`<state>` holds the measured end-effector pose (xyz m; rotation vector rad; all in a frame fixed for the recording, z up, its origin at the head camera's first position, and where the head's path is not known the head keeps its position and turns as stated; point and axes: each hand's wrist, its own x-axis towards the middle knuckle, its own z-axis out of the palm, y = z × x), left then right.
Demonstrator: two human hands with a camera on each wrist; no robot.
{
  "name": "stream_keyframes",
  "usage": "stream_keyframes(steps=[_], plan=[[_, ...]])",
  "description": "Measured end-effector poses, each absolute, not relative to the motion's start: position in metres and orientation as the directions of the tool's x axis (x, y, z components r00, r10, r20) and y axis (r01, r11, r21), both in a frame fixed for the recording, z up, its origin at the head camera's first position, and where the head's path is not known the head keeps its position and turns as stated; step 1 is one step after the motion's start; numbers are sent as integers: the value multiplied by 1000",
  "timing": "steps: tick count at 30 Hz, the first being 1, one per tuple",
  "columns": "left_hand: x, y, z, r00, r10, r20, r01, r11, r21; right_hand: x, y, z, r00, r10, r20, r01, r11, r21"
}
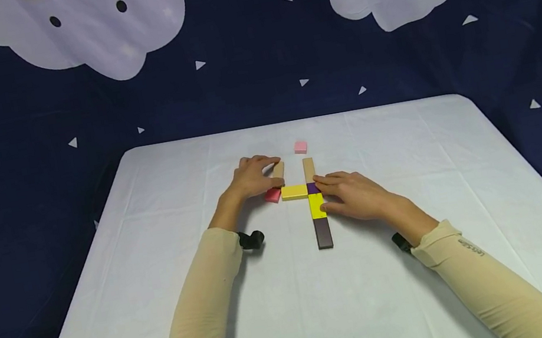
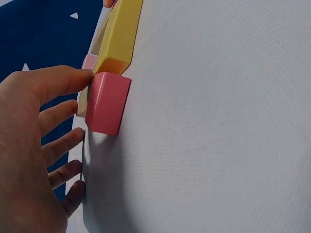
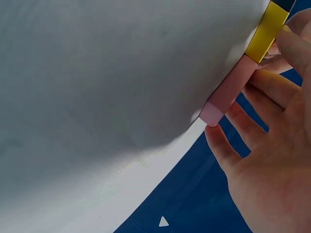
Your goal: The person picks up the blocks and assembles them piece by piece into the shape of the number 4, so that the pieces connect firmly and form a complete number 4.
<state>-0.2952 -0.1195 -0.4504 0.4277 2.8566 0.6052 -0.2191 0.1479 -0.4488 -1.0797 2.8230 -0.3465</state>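
Observation:
My left hand point(image 1: 252, 177) pinches a plain wooden block point(image 1: 279, 170) between thumb and forefinger, at its near and far ends. A red block point(image 1: 272, 195) lies just below that thumb, beside the left end of a lying yellow block point(image 1: 295, 192). In the left wrist view the red block point(image 2: 108, 103) shows up close, with the thumb at its corner. My right hand point(image 1: 356, 195) rests at a column of blocks, its fingertips on a purple block point(image 1: 312, 188) and its thumb at an upright-running yellow block point(image 1: 317, 206). A second plain block point(image 1: 309, 169) tops the column.
A dark brown block point(image 1: 323, 234) ends the column on the near side. One pink block point(image 1: 301, 147) lies apart behind it. The white-covered table point(image 1: 169, 329) reaches a dark blue backdrop point(image 1: 258, 93) with clouds and small triangles.

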Motion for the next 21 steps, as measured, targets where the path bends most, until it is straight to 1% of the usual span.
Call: stream_keyframes(steps=[6,16,21], plan=[[-295,-124,-451,-937,329,-115,241,850,468,-219,149,-448,-750,-661,-30,-634,732,-249],[-292,-136,-451,-916,399,-29,310,754,579,-220,149,-449,-746,-666,-11,-643,724,-251],[-289,-139,-448,-916,401,-10,315,734,602,-219,149,-449,-753,-657,-16,-633,732,-252]])
